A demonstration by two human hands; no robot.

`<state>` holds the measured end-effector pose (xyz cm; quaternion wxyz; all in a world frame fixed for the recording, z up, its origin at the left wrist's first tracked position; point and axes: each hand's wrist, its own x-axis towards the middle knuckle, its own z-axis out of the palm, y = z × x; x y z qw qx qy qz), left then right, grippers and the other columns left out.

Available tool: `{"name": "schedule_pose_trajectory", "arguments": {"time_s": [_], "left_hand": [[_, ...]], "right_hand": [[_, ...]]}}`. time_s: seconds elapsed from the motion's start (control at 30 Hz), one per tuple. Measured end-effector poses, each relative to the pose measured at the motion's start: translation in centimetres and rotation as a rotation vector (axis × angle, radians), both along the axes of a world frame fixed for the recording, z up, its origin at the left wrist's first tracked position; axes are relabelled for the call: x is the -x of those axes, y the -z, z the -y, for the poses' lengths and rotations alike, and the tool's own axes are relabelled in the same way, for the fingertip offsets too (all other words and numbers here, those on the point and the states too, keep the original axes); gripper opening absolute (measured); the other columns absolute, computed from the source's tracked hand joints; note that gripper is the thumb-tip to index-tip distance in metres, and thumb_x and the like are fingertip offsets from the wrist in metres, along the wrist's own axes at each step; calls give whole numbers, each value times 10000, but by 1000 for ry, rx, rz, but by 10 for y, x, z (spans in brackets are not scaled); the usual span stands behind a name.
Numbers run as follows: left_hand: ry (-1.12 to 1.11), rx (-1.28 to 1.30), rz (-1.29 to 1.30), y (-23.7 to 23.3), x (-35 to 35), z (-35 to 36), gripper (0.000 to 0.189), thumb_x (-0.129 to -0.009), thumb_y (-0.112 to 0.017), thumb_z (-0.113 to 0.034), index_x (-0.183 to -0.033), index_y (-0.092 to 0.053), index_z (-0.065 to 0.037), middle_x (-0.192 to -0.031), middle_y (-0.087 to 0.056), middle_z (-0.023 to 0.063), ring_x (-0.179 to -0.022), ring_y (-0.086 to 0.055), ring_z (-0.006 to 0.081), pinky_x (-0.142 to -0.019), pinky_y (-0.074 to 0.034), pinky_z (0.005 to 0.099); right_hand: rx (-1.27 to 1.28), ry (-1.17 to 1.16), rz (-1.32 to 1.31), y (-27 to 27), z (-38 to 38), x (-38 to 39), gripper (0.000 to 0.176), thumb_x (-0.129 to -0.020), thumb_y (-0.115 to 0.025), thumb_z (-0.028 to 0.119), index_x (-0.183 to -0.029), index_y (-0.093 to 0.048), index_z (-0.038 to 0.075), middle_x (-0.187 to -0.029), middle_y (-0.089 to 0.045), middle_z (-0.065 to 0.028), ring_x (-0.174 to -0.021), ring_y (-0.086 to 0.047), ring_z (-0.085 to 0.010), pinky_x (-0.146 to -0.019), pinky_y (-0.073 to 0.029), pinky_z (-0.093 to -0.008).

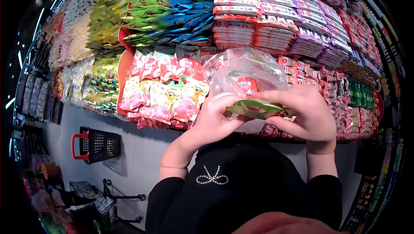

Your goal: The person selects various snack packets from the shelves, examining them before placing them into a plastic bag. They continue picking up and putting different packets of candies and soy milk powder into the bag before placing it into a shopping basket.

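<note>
A green snack packet (255, 110) is held level in front of my body, between both hands. My left hand (219, 114) pinches its left end between thumb and fingers. At the other end, my right hand (304, 112) has its thumb below the packet and its fingers curled over the top. Just beyond them, a clear plastic bag (218, 68) lies over the display with its mouth toward me. A red-and-white packet (246, 85) shows inside the bag, partly hidden by the hands.
Pink pouches (166, 98) fill the bin left of the bag. Behind rise stacks of green packets (148, 16), blue packets (192, 14) and white-and-red bars (236, 1). On the floor at left stand a black basket (103, 144) with a red handle and a wire cart (101, 206).
</note>
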<state>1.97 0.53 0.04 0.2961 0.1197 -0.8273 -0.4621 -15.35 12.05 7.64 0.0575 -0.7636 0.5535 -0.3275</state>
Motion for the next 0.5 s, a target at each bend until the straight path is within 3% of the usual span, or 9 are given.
{"name": "schedule_pose_trajectory", "arguments": {"time_s": [0.03, 0.13, 0.2, 0.23, 0.27, 0.33, 0.4, 0.47, 0.5], "left_hand": [[13, -29, -43, 0, 0, 2, 237, -593, -691, -28, -817, -613, -25, -774, -612, 75, -709, -582, 210, -615, -449, 292], [38, -9, -94, -1, -5, 11, 316, -585, -706, -35, -885, -606, -31, -814, -613, 70, -751, -588, 193, -634, -447, 276], [26, -88, -9, -10, -15, 15, 385, -598, -724, -62, -957, -587, -34, -865, -610, 50, -664, -565, 136, -583, -434, 246], [83, -129, 47, -6, -19, 21, 377, -648, -721, -52, -992, -573, -7, -940, -606, 65, -670, -533, 52, -547, -422, 196], [129, -106, 166, -6, -26, 24, 428, -675, -693, -46, -1071, -535, -6, -1016, -593, 71, -641, -522, 37, -514, -407, 189], [160, -115, 184, -2, -38, 23, 450, -692, -665, -32, -1114, -512, -11, -1063, -575, 77, -619, -525, 38, -503, -400, 181], [182, 195, -29, 11, -41, 27, 473, -720, -639, -35, -1167, -485, -38, -1135, -536, 99, -693, -545, 68, -502, -417, 180], [219, 4, 95, 4, -50, 20, 517, -715, -620, -45, -1206, -463, -84, -1188, -482, 121, -590, -505, 117, -471, -406, 221], [239, 26, 73, 6, -51, 20, 560, -709, -617, -31, -1236, -440, -101, -1198, -471, 131, -576, -491, 110, -467, -402, 219]], "right_hand": [[-29, -81, -43, -10, 5, -3, 321, -595, -710, 95, -899, -625, 38, -625, -574, -97, -504, -541, -247, -476, -409, -317], [-116, -124, -292, -33, 14, 2, 190, -661, -629, 88, -842, -582, 53, -623, -545, -102, -568, -548, -277, -489, -411, -359], [1, -184, -123, -57, 32, 3, 203, -636, -651, 62, -827, -588, 41, -640, -564, -108, -571, -560, -273, -509, -438, -350], [98, -207, -107, -67, 46, 2, 209, -635, -653, 18, -836, -600, 25, -656, -582, -103, -569, -578, -245, -511, -455, -310], [195, -231, -86, -76, 62, 2, 219, -634, -655, -27, -846, -611, 9, -673, -601, -99, -567, -597, -217, -514, -471, -270], [247, -154, -75, -88, 103, -4, 212, -651, -656, 89, -850, -606, 36, -724, -607, -135, -669, -612, -249, -588, -488, -344], [248, -43, -320, -101, 145, -17, 228, -700, -634, 90, -921, -601, 45, -759, -608, -136, -685, -608, -267, -603, -489, -333], [-162, 281, -443, -129, 176, -54, 295, -761, -611, 220, -998, -541, 57, -994, -561, -171, -921, -551, -302, -754, -432, -360], [66, 244, -489, -114, 209, -50, 252, -736, -615, 202, -942, -571, 64, -902, -582, -158, -837, -577, -295, -705, -459, -372]]}}
